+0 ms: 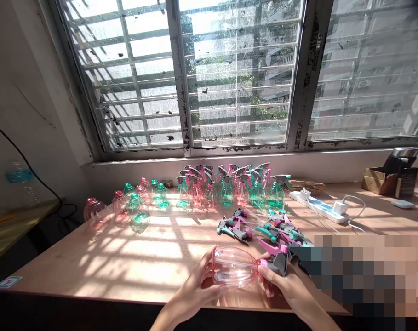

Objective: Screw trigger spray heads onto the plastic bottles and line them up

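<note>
Pink bottle point(233, 266) on its side, above near edge of wooden table point(126, 257). Left hand point(197, 285): fingers curled around base. Right hand point(286, 282): fingers gripping pink-and-grey spray top point(279, 263) at neck. Loose spray tops point(241, 233) beyond; topped bottles point(226, 195) below window point(238, 73).

Two hands point(196, 286) hold a pink spray bottle point(234, 266) sideways near loose trigger heads point(270, 232).

Sunlit wooden tabletop point(136, 262) offers an open passage left of the held pink bottle point(234, 269); uncapped bottles point(135, 214) block the back left, upright spray bottles point(226, 195) wall off the rear, and loose spray heads point(272, 232) crowd the right, a white power strip point(321, 208) beyond them
</note>
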A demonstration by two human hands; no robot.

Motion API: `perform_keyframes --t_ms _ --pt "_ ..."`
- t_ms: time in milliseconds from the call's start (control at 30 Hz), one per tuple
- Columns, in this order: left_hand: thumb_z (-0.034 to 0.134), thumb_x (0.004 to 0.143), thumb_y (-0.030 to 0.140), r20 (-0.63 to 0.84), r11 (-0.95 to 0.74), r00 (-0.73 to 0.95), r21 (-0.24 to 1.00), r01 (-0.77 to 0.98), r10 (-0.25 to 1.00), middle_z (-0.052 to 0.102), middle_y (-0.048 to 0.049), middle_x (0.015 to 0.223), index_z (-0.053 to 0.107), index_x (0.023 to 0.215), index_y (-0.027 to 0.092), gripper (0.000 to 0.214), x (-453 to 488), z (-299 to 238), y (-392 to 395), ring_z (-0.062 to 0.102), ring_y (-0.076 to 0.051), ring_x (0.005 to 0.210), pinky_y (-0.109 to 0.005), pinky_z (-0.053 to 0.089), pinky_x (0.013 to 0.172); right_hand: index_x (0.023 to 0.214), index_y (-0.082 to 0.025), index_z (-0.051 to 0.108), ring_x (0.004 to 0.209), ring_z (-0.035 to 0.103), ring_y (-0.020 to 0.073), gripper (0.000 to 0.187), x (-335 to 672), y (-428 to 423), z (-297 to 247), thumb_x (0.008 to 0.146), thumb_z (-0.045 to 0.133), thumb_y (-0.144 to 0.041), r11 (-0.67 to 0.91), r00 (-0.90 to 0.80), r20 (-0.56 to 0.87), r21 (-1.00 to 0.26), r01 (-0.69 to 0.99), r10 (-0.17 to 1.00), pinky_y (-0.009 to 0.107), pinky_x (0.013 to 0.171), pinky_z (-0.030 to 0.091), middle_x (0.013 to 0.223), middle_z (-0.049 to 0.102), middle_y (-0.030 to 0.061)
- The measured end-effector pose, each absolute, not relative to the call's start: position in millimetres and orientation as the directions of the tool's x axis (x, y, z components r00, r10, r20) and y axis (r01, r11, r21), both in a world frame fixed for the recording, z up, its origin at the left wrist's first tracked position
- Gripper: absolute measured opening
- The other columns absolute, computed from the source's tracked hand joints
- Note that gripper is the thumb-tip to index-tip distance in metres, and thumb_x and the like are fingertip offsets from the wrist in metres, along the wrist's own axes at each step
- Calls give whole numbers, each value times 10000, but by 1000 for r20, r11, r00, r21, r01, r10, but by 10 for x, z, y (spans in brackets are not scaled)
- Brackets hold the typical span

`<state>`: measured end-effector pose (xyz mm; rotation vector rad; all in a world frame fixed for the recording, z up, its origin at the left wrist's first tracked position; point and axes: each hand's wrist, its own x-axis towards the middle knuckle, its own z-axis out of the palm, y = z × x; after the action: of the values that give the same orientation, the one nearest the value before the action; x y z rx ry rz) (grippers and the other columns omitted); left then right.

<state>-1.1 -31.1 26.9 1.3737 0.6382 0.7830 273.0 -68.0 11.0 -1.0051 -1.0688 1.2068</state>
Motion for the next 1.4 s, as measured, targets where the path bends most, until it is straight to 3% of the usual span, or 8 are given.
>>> perform_keyframes --t_ms 267,367,500,867,967,1067,1267,1400 --pt "799 863 317 119 -45 642 990 -130 757 514 -79 1529 106 1604 456 1024 16 306 -308 621 -248 1149 -351 507 938 957 -182 659 452 577 156 437 2719 -686 139 770 824 -541 107 18 106 -966 -235 994 289 461 455 576 656 -23" --pt "878 777 295 66 20 619 991 -131 782 374 -78 1641 130 1604 453 1126 2 256 -291 519 -315 1340 -379 503 999 974 -181 654 461 576 156 442 2727 -682 127 777 817 -542 106 8 107 -967 -232 994 295 473 461 579 656 -26" --pt "844 820 307 22 44 601 994 -96 799 334 -83 1671 283 1592 387 957 -19 232 -281 329 -348 1508 -431 405 1146 950 -187 647 460 563 155 433 2749 -669 106 790 799 -560 116 -2 118 -977 -177 993 297 486 447 550 639 -32" --pt "878 788 261 86 40 630 982 -183 772 519 -105 1525 67 1597 466 1164 19 164 -265 679 -223 1054 -335 549 854 971 -200 661 476 577 173 457 2766 -660 60 771 804 -585 74 30 70 -984 -161 997 312 508 452 553 654 -24" --pt "891 767 267 20 67 612 991 -118 791 394 -95 1634 95 1598 468 1168 -18 177 -268 593 -309 1275 -397 527 974 957 -191 667 466 568 165 438 2760 -668 72 779 800 -568 79 14 78 -986 -147 997 307 499 457 536 645 -30" --pt "857 812 324 23 40 597 995 -92 802 300 -55 1691 255 1590 420 988 -43 191 -265 274 -344 1536 -417 390 1161 917 -186 678 460 564 160 421 2759 -674 96 792 786 -572 95 -3 96 -984 -149 995 299 482 467 522 631 -31" --pt "829 854 296 75 -8 636 994 -108 768 341 -91 1669 84 1600 461 1067 -18 220 -270 474 -344 1415 -433 483 1063 941 -196 650 444 574 141 417 2746 -686 139 777 822 -539 98 22 96 -970 -221 995 266 453 461 568 662 -23" --pt "784 901 272 126 -36 647 988 -151 752 294 -91 1690 71 1600 456 1015 -2 241 -289 397 -341 1478 -420 440 1110 962 -197 637 440 572 147 435 2739 -685 130 768 829 -536 101 38 95 -967 -232 995 268 450 459 557 663 -28"
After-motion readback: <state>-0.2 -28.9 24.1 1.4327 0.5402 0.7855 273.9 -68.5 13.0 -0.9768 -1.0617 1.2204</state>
